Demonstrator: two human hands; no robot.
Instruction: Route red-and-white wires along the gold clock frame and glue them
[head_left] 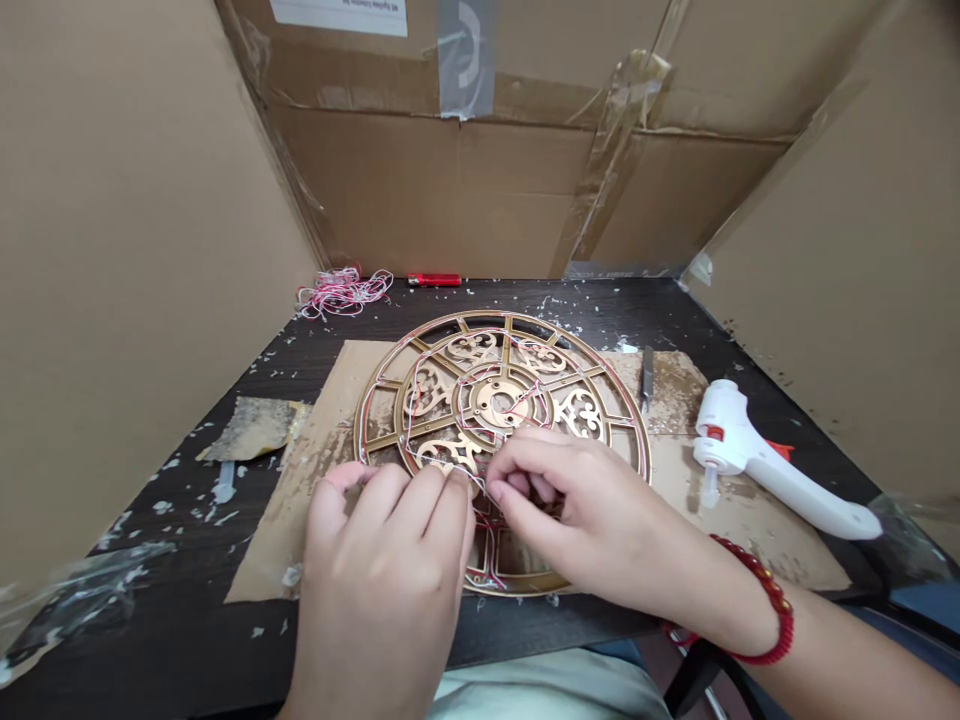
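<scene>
A round gold-coloured openwork frame [486,406] lies on a cardboard sheet, with scroll ornaments between its rings. Thin red and white wires run along its rings and spokes. Over the near part of the frame, my left hand [386,560] is closed, back upward, its fingertips pinching a thin white wire [475,480]. My right hand [574,500] pinches the same wire between thumb and forefinger, just right of the left fingertips. The wire's exact grip points are partly hidden by my fingers.
A white glue gun [780,465] lies at right, near a small narrow blade-like tool [647,375]. Tangled red and white wire [345,292] and a red lighter [435,280] sit at the back. Sandpaper-like scrap [251,428] lies left. Cardboard walls [450,190] enclose the table.
</scene>
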